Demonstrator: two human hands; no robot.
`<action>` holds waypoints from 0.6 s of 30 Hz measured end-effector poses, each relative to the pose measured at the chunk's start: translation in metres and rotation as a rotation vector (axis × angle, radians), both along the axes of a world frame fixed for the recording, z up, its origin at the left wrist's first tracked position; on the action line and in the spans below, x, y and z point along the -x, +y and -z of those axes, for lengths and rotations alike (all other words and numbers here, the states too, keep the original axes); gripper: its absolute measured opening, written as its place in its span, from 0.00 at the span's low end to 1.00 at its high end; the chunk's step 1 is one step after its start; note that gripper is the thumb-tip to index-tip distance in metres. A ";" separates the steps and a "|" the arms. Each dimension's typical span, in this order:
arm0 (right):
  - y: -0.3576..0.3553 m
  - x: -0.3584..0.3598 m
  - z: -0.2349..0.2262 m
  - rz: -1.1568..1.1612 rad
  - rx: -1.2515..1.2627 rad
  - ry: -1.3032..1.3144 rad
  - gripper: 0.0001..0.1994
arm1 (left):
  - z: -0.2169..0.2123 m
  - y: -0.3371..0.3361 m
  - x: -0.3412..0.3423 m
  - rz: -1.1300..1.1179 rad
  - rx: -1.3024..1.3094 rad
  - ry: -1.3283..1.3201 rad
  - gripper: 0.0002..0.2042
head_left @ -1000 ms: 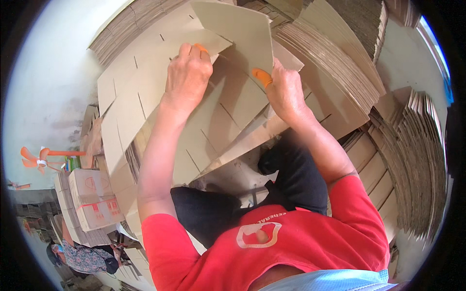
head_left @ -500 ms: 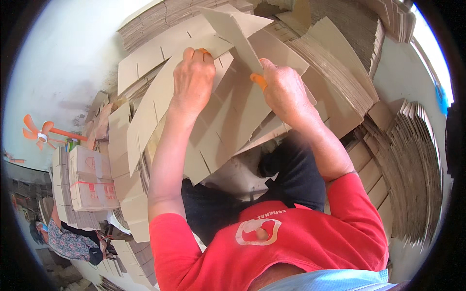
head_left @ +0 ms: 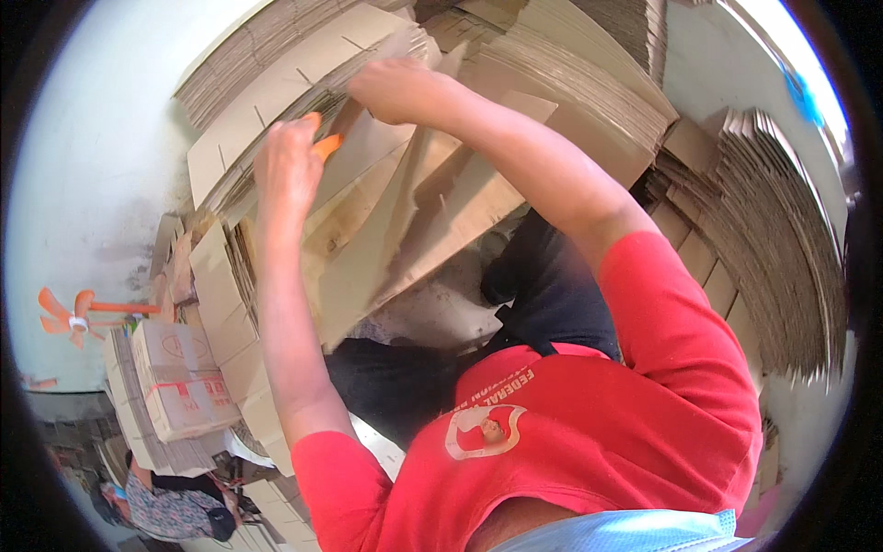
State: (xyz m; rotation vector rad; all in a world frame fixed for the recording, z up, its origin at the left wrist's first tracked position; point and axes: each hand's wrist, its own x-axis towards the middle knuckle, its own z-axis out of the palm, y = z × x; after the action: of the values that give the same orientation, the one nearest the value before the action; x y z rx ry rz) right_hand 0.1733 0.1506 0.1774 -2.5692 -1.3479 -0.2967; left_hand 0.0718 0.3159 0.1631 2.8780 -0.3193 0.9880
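Observation:
Slotted cardboard sheets (head_left: pixel 368 248) slant down beneath my hands, their lower parts blurred by motion. My left hand (head_left: pixel 288 166) is closed at the upper left edge of these sheets, pinching a cardboard sheet; orange covers show on its thumb and a finger. To its right and slightly farther off, my right hand (head_left: pixel 395 89) is curled around cardboard, its forearm reaching across from the right. The right fingers are smeared, and their tips are hidden. A brown strip of cardboard (head_left: pixel 346 120) shows between the two hands.
Stacked slotted sheets (head_left: pixel 241 129) lie just beyond my left hand. Tall cardboard stacks (head_left: pixel 589 83) stand at the far right, more (head_left: pixel 782 239) at the right. At left are a taped carton (head_left: pixel 184 382) and an orange fan (head_left: pixel 69 317); another person (head_left: pixel 175 506) is at lower left.
My right hand has swung left and away from me, close to my left hand. The left hand has shifted left and slightly nearer. The cardboard sheets between them have turned and moved left.

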 end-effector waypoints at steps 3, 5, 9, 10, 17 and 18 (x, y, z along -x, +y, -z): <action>0.018 -0.017 -0.023 -0.014 0.174 0.093 0.10 | -0.019 -0.020 0.026 -0.068 0.029 0.033 0.16; 0.028 -0.017 -0.035 -0.055 0.277 0.114 0.11 | -0.025 -0.031 0.054 -0.090 0.023 0.100 0.18; 0.026 -0.012 -0.045 -0.140 0.431 0.181 0.09 | -0.001 -0.035 0.087 0.005 0.096 0.074 0.19; 0.026 -0.018 -0.036 -0.157 0.453 0.201 0.08 | 0.005 -0.034 0.091 -0.003 0.119 0.107 0.19; 0.056 -0.044 0.033 -0.074 0.557 0.452 0.13 | 0.053 -0.015 0.089 -0.055 0.081 0.274 0.17; 0.060 -0.049 0.049 -0.050 0.559 0.483 0.14 | 0.054 -0.015 0.088 -0.090 0.100 0.326 0.17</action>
State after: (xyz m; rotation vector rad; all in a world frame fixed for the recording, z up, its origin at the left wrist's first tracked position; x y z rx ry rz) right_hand 0.2218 0.2109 0.1287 -2.7413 -1.4370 0.7668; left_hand -0.0159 0.3011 0.1091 2.9152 -0.1127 0.5127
